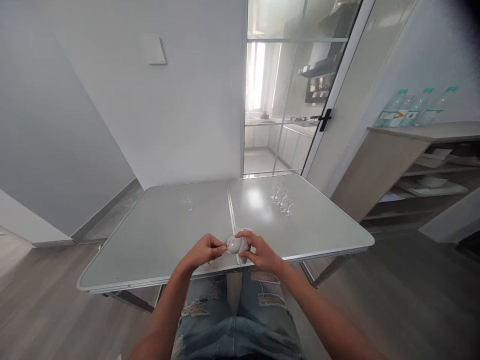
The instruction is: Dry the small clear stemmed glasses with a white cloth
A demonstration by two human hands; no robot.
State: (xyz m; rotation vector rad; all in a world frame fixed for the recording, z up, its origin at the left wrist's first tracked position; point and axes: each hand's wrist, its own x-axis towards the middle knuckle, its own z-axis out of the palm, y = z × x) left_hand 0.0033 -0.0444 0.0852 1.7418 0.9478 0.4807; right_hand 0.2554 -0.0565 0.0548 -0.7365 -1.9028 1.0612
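Left hand (204, 251): I see fingertips pinching the small white object (237, 244).
Right hand (258, 251): curled round its other side.
Object: above the grey folding table's (157, 235) near edge.
Glassware (283, 199): clear pieces, well apart.

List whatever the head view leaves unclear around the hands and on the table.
1. The small white object: head view, fingers of the left hand and right hand cover its sides, so what it is stays unclear.
2. The clear glass pieces on the table: too small and transparent to count.
3. A tiny clear item: too small to identify.
4. Bottle labels: blurred.
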